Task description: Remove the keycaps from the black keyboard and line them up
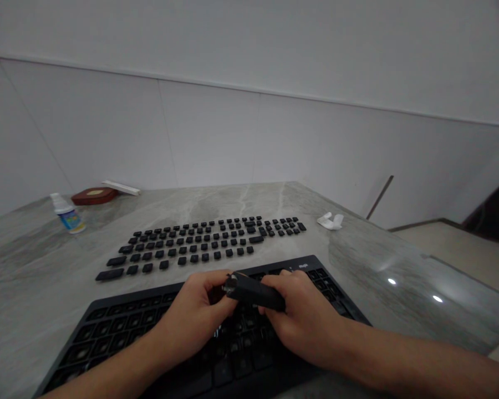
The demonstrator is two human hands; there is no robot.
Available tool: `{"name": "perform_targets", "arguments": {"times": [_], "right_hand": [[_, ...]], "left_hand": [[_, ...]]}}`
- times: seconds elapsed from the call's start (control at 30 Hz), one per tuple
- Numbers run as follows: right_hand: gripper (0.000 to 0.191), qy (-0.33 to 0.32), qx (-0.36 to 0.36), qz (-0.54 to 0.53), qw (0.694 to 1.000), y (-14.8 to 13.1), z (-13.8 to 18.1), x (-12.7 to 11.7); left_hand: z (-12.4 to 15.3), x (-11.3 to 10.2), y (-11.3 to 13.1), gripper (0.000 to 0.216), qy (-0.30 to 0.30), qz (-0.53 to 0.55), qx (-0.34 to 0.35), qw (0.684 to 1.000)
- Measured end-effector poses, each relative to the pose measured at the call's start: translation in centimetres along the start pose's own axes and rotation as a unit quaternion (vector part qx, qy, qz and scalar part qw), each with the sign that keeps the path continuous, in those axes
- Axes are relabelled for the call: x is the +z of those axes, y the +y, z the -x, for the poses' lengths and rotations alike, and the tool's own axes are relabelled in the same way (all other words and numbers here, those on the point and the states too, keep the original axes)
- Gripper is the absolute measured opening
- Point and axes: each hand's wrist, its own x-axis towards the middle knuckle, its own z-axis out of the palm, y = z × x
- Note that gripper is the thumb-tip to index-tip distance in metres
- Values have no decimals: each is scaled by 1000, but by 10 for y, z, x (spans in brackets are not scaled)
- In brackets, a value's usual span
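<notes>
My right hand is closed around a black bar-shaped thing with a pale, shiny end; its exact kind does not show. At that shiny end my left hand pinches with thumb and forefinger. Both hands are above a black keyboard, which lies close in front of me and whose key places at the left and right look bare of caps. Part of the keyboard's middle is hidden by my hands. Just beyond it, loose black keycaps are laid out in rows on the stone-patterned table.
A white bottle with a blue label leans at the far left. Behind it lie a reddish-brown box and a thin white strip. Crumpled white tissue rests at the right. A pale wall borders the table's back.
</notes>
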Motion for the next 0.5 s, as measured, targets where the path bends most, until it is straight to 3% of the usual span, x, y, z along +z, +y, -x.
{"name": "perform_targets", "arguments": {"times": [0.37, 0.5], "right_hand": [[13, 11, -11, -13, 1000, 0, 2, -1], [12, -1, -10, -1, 1000, 2, 2, 2]], "left_hand": [[1, 0, 5, 19, -2, -9, -6, 1000], [1, -1, 5, 28, 4, 10, 1, 1000]]}}
